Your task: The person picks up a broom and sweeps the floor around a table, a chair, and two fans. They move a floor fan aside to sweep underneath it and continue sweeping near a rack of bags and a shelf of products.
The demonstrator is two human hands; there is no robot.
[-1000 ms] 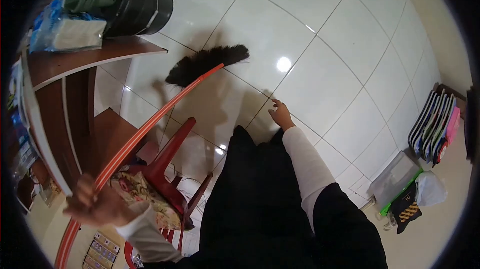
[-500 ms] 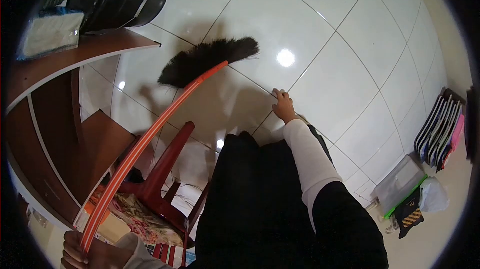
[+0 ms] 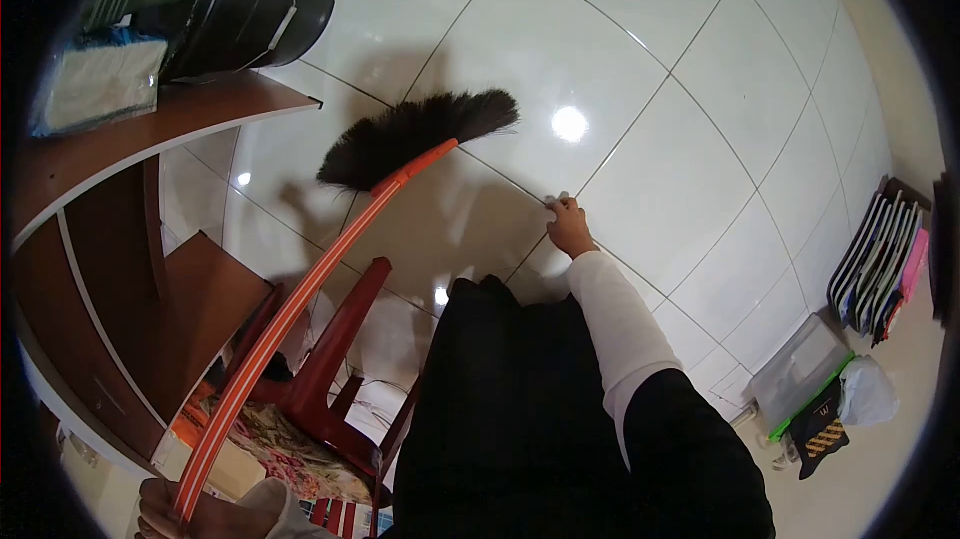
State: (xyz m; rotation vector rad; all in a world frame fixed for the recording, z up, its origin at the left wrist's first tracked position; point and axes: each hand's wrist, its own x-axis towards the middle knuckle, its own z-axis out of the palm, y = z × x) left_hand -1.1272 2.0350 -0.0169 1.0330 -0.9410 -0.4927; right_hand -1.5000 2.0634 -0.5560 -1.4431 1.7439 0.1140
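My left hand (image 3: 215,516) is closed around the lower end of a broom's orange-and-white striped handle (image 3: 290,314), at the bottom left. The broom's dark bristle head (image 3: 410,136) is fanned out over the white tiled floor, beyond the red plastic chair. My right hand (image 3: 569,226) is low over the tiles in the middle of the view, right of the broom head and apart from it. Its fingers are bent and drawn together. A small pale spot shows at the fingertips, too small to name.
A brown desk (image 3: 235,99) stands at the left, with a black bucket (image 3: 275,14) beyond it. The red chair (image 3: 325,364) carries floral cloth. At the right are a stack of hangers (image 3: 875,259), a clear plastic box (image 3: 800,369) and a white bag (image 3: 867,391).
My right hand's fingers have curled closer together. The broom, chair and desk appear slightly lower in the view. My left hand keeps its hold on the handle.
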